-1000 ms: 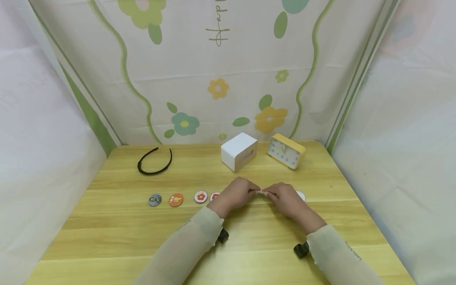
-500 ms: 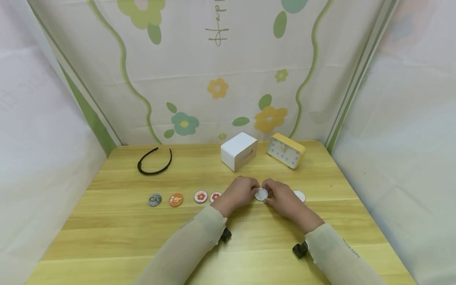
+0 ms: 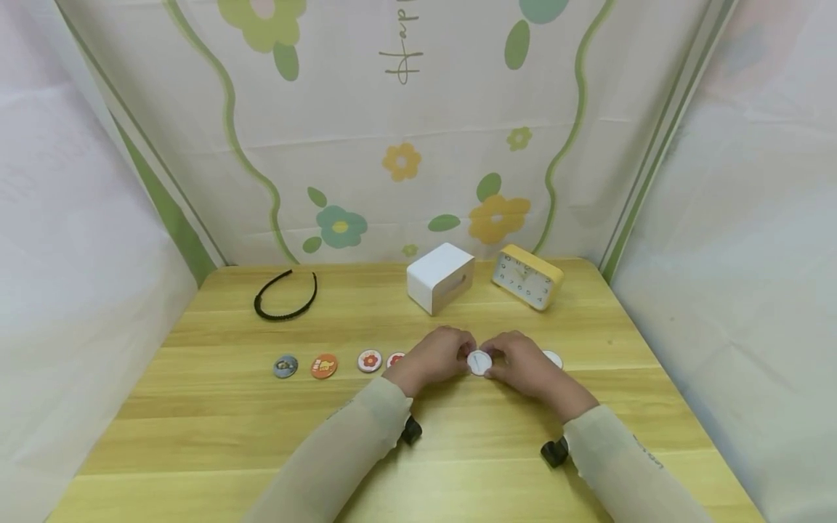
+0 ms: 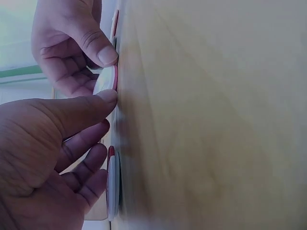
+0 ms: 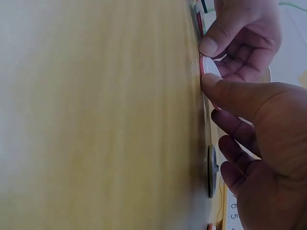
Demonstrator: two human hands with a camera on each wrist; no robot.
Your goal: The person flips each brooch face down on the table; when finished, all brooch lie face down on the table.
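Note:
A round pin badge (image 3: pixel 479 362) shows its whitish back with a pin line across it, and its red edge shows in the wrist views. My left hand (image 3: pixel 437 354) pinches its left side between thumb and fingers. Opposite, my right hand (image 3: pixel 521 365) pinches the right side. In the left wrist view the badge (image 4: pixel 106 80) is right at the tabletop, with another badge (image 4: pixel 113 182) beyond my left fingers. Behind my right hand a white round badge (image 3: pixel 553 358) is partly hidden; a flower badge (image 3: pixel 395 359) is partly covered by the left hand.
Leftward in the row lie a red-flower badge (image 3: pixel 369 360), an orange badge (image 3: pixel 323 366) and a grey-blue badge (image 3: pixel 285 366). Along the back of the wooden table (image 3: pixel 275 450) are a black headband (image 3: pixel 285 317), a white box (image 3: pixel 439 277) and a yellow alarm clock (image 3: pixel 528 277).
Seen edge-on between the fingertips at first, the badge has turned so its whitish back faces up, then come slightly lower. Both hands stay around the same spot.

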